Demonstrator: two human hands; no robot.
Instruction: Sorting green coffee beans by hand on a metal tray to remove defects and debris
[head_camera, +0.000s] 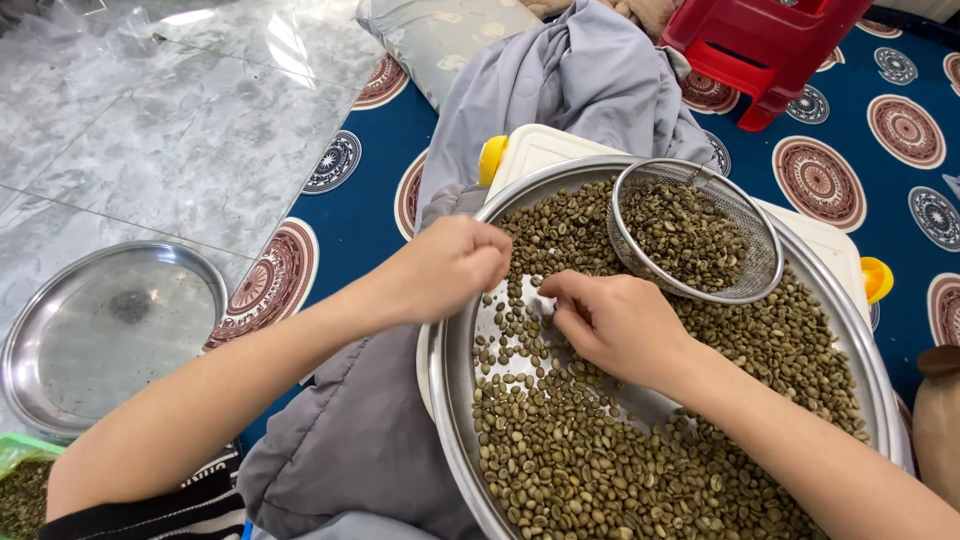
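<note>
Both hands over large steel tray (452, 390) of green coffee beans (600, 470). Left hand (455, 265) curled at the rim; right hand (610, 322) pinching among beans. Wire-mesh sieve (697, 230) with beans rests on the pile. Empty steel tray (105, 335) on floor, left.

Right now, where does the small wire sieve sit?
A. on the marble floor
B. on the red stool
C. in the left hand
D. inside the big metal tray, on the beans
D: the wire sieve rests on the beans inside the big metal tray, beyond both hands.
</note>
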